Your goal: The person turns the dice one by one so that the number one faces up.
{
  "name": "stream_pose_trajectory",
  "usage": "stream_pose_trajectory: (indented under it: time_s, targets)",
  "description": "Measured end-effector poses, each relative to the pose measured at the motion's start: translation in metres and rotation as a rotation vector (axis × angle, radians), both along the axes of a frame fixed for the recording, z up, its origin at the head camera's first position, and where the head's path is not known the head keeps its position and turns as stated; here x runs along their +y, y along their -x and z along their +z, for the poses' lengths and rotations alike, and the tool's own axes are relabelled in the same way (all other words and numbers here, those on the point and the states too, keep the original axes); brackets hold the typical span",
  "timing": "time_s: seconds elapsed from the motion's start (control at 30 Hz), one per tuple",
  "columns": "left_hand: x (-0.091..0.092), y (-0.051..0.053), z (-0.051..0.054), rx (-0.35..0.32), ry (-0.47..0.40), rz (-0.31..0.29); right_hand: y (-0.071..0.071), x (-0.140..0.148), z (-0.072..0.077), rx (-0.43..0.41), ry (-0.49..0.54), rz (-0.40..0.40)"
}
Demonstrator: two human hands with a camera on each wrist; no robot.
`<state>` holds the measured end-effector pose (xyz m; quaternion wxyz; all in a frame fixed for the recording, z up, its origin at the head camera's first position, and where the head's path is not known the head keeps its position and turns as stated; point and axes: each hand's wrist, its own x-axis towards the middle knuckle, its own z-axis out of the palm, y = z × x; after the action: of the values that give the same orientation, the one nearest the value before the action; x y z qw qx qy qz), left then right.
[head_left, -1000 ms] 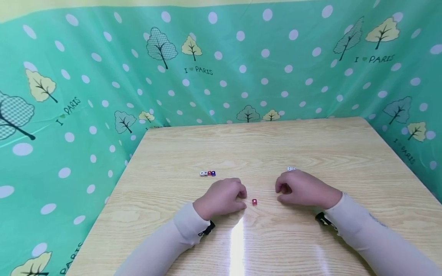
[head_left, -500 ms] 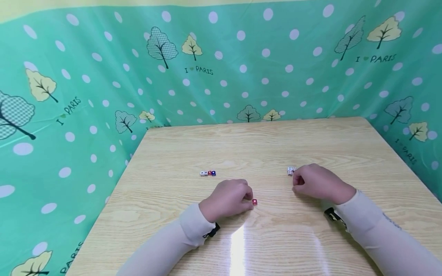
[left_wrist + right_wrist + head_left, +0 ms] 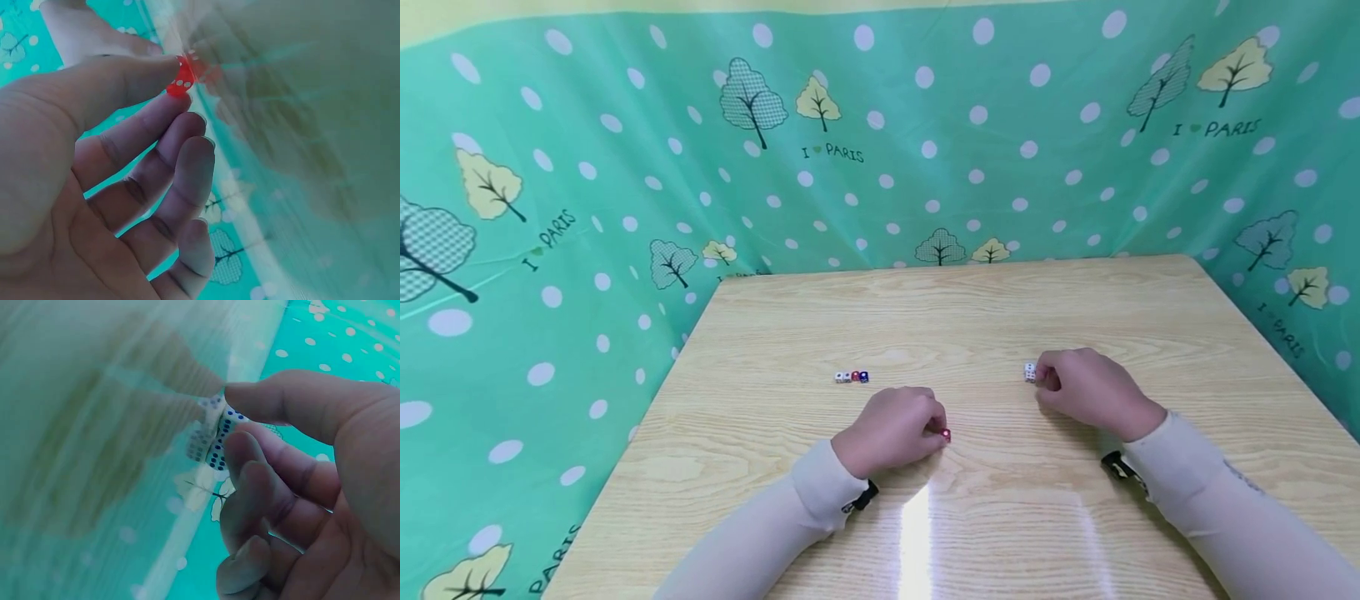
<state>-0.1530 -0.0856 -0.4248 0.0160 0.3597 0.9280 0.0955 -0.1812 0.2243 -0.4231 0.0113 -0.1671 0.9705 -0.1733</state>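
My left hand (image 3: 895,429) is low over the middle of the table, pinching a red die (image 3: 180,80) between thumb and index finger. In the head view only part of that red die (image 3: 947,435) shows beyond the fingertips. Farther right, my right hand (image 3: 1093,390) is at a small group of white dice (image 3: 1030,372). Its thumb and index finger pinch a white die (image 3: 234,416) at the top of the right wrist view. White faces with dark dots (image 3: 217,455) show just below the pinch. The fingers hide part of this group.
A short row of dice (image 3: 852,377), white, red and blue, lies on the wooden table (image 3: 955,308) beyond my left hand. Green cloth (image 3: 880,125) with trees and dots hangs behind and along both sides.
My left hand reached right to the red die, took it between its fingertips and shifted it slightly left. My right hand moved right and away from me, then closed in on the white dice.
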Motion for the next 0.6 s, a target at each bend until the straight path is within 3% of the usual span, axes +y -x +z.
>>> stream_pose_trajectory:
  time_s: [0.6]
  targets:
    - [-0.025,0.013,0.011,-0.087,0.049,0.085,0.000,-0.002,-0.002,0.000,0.042,-0.013]
